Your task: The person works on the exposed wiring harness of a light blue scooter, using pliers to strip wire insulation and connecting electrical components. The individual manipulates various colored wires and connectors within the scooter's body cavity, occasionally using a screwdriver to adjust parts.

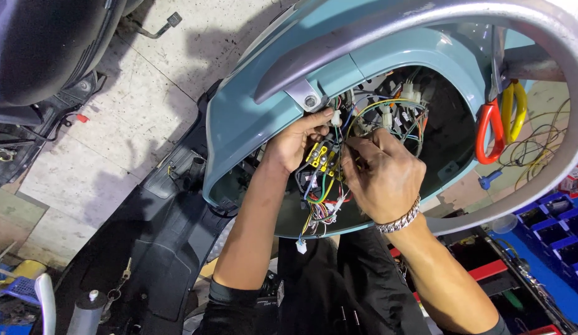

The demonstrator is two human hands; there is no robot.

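Deep inside the open rear cavity of a pale blue scooter body panel [252, 118], a tangle of coloured wires [323, 189] spills out around a small black block with yellow connectors [320, 156]. Both hands are buried in this wiring. The left hand [295, 142] reaches up from below, its fingers curled and pinched on the wires just beside a white plug [335, 116] near the top of the bundle. The right hand [382, 174] sits just to the right of the yellow connectors, knuckles toward the camera, fingers folded in against the wires; what exactly they grip is hidden behind the hand itself. A silver chain bracelet [401, 220] circles the right wrist. More wires, green, yellow, blue and red, loop higher in the cavity around further white connectors [412, 93], and a loose white plug [301, 246] dangles below the panel's lower edge.

A grey grab rail [388, 28] arches over the panel. Hanging from it at the right are a red-handled tool [487, 133] and a yellow-handled one [515, 108]. Left of the panel lies the scooter's black floorboard [158, 229] on a pale tiled floor [115, 111]. Blue parts bins [559, 239] stand at the far right.
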